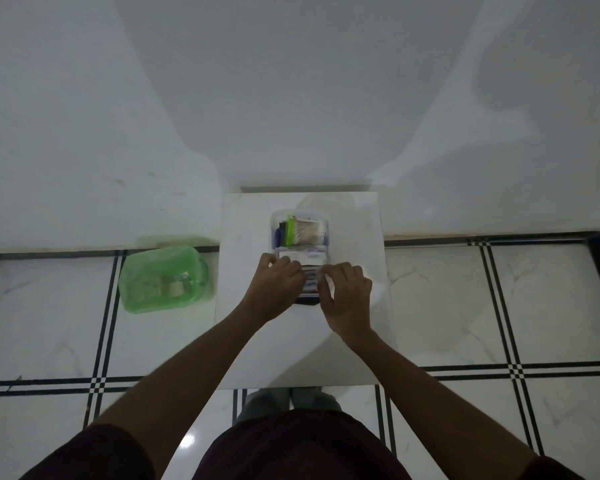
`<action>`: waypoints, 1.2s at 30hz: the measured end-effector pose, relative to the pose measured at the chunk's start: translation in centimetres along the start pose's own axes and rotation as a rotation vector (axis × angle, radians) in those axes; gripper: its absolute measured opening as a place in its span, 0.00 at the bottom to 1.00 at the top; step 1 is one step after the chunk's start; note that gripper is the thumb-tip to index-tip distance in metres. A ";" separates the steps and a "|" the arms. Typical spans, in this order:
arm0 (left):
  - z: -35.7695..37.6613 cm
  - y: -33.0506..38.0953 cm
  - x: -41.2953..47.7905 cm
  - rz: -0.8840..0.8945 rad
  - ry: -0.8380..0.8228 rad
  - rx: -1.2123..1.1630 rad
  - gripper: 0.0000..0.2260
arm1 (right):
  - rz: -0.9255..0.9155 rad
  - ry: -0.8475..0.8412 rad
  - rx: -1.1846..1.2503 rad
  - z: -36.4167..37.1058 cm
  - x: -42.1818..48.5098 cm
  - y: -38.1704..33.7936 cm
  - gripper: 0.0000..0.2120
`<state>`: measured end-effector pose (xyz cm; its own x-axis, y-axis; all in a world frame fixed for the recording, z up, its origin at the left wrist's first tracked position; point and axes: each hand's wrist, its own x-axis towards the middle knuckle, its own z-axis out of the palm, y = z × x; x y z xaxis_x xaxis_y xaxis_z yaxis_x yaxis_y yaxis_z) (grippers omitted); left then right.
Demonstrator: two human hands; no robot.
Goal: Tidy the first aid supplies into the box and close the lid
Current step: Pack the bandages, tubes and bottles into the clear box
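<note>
Both hands on flat white-and-blue packets (303, 261) on the white bench (243, 306). Left hand (278, 282) and right hand (345, 289) pinch them; clear plastic box (300, 230) lies just beyond, straight ahead, lid off.

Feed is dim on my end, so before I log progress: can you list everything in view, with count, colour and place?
Clear box: one, transparent, far middle of the white table, open, holding swabs and small packs.
Cotton swabs: one bundle, pale, inside the box.
Packet stack: count unclear, white and blue, between the hands.
Green container: one, translucent green, on the floor left of the table.
Left hand: on the packets.
Right hand: on the packets.
</note>
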<state>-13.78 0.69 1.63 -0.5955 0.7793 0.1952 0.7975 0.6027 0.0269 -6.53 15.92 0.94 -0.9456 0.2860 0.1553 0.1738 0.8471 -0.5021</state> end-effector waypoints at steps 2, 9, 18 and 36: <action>0.4 0.4 -0.8 -0.088 0.041 -0.074 0.07 | 0.007 0.002 0.013 -0.1 0.4 0.1 0.08; -0.2 -0.3 -0.1 -1.058 0.153 -0.807 0.14 | 0.313 -0.017 0.322 -0.6 1.5 0.6 0.10; -1.4 -2.0 1.4 -1.125 -0.265 -1.108 0.13 | 1.027 -0.167 0.816 0.6 3.1 2.2 0.09; -2.5 -6.0 -6.1 -1.057 -0.100 -1.069 0.20 | 0.678 -0.571 0.175 5.2 4.1 2.8 0.25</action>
<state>-14.71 -8.07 2.75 -0.8934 0.1127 -0.4349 -0.3248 0.5069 0.7985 -11.37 17.13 -4.31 -0.6561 0.3938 -0.6438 0.7434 0.4840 -0.4615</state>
